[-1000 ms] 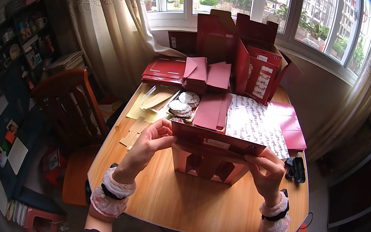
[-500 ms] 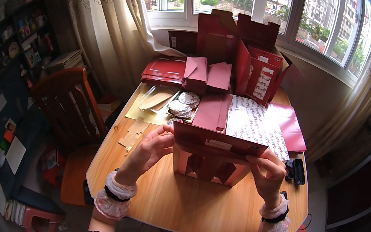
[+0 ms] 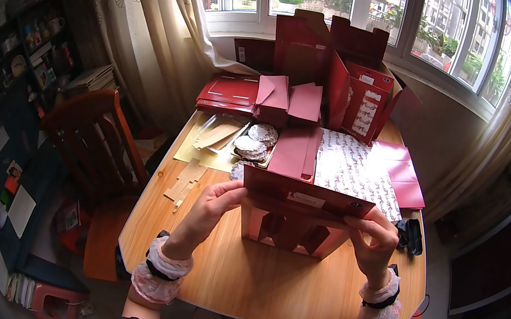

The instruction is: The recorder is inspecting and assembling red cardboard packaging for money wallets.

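Two hands on one piece here: the left hand [image 3: 213,202] and right hand [image 3: 375,238] are both clamped on a dark red cardboard box blank [image 3: 297,214], each pinching one end of its top folded edge. From where I sit it looks like a fold or flap is being pressed along that top edge. My take on doing it well: keep both pinches level so the crease runs straight, and keep the lower flaps resting on the counter [image 3: 251,283] so the piece doesn't twist.

The blank stands upright right between the hands, its top strip spanning from one set of fingers to the other, with cut-out legs below touching the wood.

Just beyond the hands there's a patterned white sheet [image 3: 355,170] and a flat red card [image 3: 296,149]. Past the left hand sit round lacy discs [image 3: 254,143] and some tan cardboard strips [image 3: 187,179]. Farther back is a stack of red folded boxes [image 3: 320,71]. A small black gadget [image 3: 411,234] lies just outside the right hand.
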A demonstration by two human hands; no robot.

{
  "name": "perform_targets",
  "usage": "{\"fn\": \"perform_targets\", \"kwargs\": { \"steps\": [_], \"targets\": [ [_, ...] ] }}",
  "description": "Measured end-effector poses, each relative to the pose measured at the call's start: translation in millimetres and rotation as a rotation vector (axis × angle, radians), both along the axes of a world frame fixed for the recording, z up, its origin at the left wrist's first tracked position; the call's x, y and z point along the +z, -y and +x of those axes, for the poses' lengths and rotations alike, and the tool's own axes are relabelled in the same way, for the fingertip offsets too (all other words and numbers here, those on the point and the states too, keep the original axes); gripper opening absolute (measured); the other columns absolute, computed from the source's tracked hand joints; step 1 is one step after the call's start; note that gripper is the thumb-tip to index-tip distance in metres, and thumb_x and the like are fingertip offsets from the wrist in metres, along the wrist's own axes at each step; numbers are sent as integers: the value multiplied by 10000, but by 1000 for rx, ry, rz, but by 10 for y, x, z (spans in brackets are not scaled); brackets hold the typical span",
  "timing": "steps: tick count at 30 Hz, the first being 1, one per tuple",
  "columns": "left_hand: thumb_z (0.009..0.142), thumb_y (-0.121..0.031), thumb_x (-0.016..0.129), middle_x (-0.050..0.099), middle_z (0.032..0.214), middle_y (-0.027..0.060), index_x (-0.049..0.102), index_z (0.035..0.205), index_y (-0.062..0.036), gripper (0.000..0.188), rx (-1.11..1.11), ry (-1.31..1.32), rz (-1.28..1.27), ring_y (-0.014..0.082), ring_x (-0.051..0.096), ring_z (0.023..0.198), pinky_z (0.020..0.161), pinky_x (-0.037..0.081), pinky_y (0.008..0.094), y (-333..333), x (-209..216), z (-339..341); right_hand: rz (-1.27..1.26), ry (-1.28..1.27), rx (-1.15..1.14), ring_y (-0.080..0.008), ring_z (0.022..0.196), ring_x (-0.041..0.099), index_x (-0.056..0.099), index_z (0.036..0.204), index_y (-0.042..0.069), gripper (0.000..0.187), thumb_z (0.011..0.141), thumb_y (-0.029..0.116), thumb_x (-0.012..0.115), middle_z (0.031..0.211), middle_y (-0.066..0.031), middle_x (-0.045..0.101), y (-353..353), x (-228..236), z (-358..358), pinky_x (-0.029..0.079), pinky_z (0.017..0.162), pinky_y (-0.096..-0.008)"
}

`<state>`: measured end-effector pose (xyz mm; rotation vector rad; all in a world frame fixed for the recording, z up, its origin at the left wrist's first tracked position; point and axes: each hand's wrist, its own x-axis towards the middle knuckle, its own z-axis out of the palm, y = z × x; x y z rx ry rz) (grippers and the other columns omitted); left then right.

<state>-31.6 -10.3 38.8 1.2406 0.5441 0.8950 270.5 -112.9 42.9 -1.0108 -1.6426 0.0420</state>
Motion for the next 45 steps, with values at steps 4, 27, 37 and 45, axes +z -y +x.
{"fn": "perform_targets", "kwargs": {
  "steps": [4,27,37,45],
  "targets": [
    [1030,-167,533,703,1165,45,649,1262,6,312,48,-23,86,100,618,1095,999,443,258,-2,13,24,-7,-6,1,-129,695,629,764,948,27,198,793,-96,756,884,-65,696,7,-5,10,470,556,-234],
    [919,25,647,729,926,92,674,1012,45,99,383,-390,603,151,701,923,863,539,290,273,253,67,-2,87,64,-222,786,698,763,985,35,265,758,-100,758,923,-123,712,45,39,35,554,655,-292],
    [855,39,634,720,879,169,686,928,49,90,473,-664,774,262,721,851,796,556,336,395,469,66,-47,82,107,-216,790,702,762,978,32,249,760,-89,771,943,-133,715,78,60,3,563,632,-286],
    [863,50,600,664,916,197,657,915,43,77,519,-818,871,405,645,869,756,507,420,495,597,162,-5,102,108,-231,793,705,759,966,25,240,756,-89,774,943,-141,718,82,121,11,568,639,-292]
  ]
}}
